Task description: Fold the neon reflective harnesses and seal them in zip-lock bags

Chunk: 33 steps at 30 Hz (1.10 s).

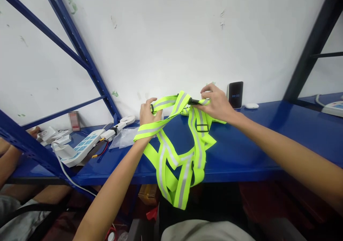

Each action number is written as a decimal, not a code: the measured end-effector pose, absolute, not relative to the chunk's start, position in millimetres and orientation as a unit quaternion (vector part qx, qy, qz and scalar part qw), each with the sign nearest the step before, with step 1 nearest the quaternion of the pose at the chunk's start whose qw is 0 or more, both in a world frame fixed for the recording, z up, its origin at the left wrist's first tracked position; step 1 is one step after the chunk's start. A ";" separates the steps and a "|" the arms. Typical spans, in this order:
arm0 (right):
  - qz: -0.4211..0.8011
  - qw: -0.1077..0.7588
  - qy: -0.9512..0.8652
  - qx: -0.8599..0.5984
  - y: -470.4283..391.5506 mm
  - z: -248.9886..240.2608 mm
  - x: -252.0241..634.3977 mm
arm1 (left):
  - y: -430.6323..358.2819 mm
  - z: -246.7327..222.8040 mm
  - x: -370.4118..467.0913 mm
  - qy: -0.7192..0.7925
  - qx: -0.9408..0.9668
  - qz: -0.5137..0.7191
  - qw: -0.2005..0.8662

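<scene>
A neon yellow reflective harness (184, 176) with grey stripes hangs between my hands and droops over the front edge of the blue table (241, 155). My left hand (149, 113) grips a strap near a small black slider, and one band loops across that wrist. With fingers pinched, my right hand (215, 100) holds another strap beside a black buckle (193, 101). A black adjuster (202, 127) shows on the strap below it. The lower straps are twisted and overlap, so parts of them are hidden.
A white power strip (85, 146), a small handheld fan (118, 127) and clear plastic bags (124, 138) lie at left. A phone (235, 94) leans on the wall beside a white case (252, 106). Blue rack posts (77, 37) rise at left. Another person's arm (10, 155) shows far left.
</scene>
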State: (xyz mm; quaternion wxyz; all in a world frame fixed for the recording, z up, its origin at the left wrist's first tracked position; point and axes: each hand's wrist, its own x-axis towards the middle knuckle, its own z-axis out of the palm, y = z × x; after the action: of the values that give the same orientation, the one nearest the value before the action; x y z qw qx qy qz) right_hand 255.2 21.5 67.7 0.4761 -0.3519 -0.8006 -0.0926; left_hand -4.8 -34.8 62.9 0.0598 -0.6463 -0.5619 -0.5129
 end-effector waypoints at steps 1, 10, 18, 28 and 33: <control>-0.103 0.483 -0.795 -0.353 22.6 69.4 254.6 | -34.2 53.2 -4.6 -0.586 -0.648 -0.484 0.055; -0.167 0.498 -0.722 -0.451 30.8 97.5 238.0 | -150.0 60.7 27.1 -0.394 -0.867 -0.158 -0.262; -0.189 0.544 -0.712 -0.402 29.1 113.0 224.1 | -68.7 124.1 11.3 -0.350 -0.733 -0.540 -0.221; -0.283 0.494 -0.732 -0.375 22.0 119.0 227.1 | -26.6 147.1 28.5 -0.441 -0.814 -0.376 0.033; -0.212 0.381 -0.825 -0.358 12.1 121.6 231.9 | -34.0 157.8 35.9 -0.462 -0.830 -0.277 0.148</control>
State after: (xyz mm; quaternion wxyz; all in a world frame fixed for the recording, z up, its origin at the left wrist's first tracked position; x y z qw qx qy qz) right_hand 231.9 12.1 121.6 0.3815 -0.3581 -0.8253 -0.2122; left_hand 35.9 -34.0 157.8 0.1479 -0.8297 -0.4617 -0.2766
